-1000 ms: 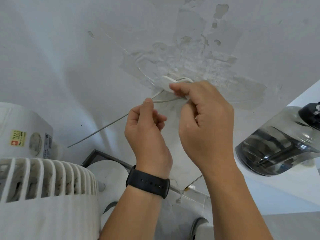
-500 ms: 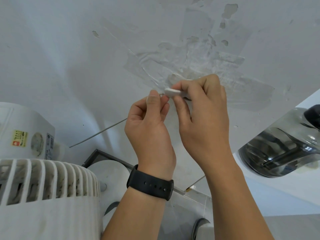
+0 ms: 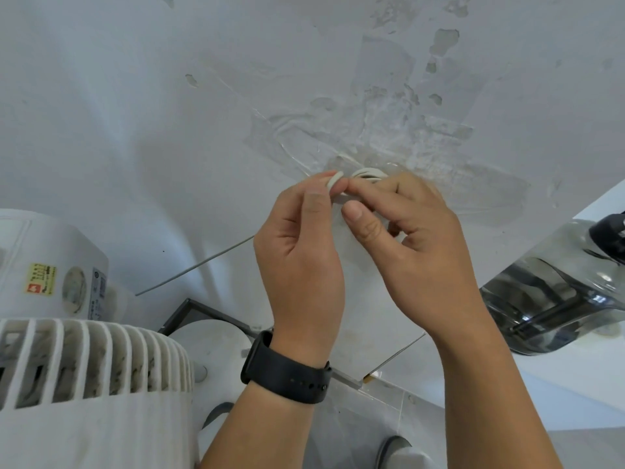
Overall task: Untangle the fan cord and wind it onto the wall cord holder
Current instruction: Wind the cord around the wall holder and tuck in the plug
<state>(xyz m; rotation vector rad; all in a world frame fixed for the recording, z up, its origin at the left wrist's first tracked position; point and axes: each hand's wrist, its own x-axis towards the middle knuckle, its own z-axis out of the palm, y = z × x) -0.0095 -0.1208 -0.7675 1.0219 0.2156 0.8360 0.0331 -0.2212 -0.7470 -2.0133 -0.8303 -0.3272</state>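
A single head-worn wide-angle camera is giving the only view, so no second view is sharing any part of the scene. It is facing forward at a patched white wall [image 3: 338, 79], which is filling the upper two thirds of the frame and bending at the edges. It is sitting close: both forearms are rising from the bottom edge toward the centre. A white fan grille [image 3: 84, 360] is crowding the lower left corner, and a dark clear jug [image 3: 554, 299] is cutting into the right edge.
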